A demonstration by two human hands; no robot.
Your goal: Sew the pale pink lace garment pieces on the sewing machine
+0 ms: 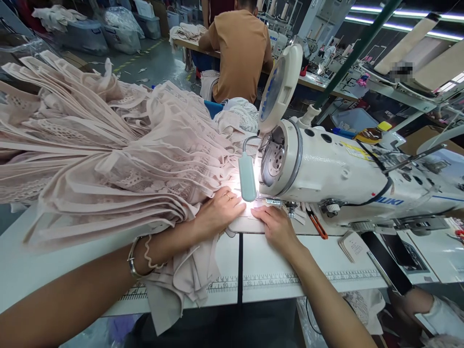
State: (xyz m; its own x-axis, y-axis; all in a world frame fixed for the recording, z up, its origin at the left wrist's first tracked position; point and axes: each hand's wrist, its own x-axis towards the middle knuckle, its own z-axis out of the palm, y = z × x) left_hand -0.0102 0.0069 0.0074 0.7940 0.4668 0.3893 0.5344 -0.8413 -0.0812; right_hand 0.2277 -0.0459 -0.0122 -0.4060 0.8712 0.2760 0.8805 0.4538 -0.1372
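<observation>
Pink fabric stack (101,154) covers the table's (36,270) left side. Left hand (217,212) lies flat, fingers spread, on the fabric piece (250,223) at the sewing machine (326,169). Right hand (275,227) presses the same piece, gripping nothing; the needle area is apparently glare-hidden.

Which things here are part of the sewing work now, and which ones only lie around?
In use:
- left hand pressing the pink fabric
- right hand flat by the needle
- sewing machine
- lamp

Lying about:
- orange-handled snips
- small booklet
- phone
- storage bins
</observation>
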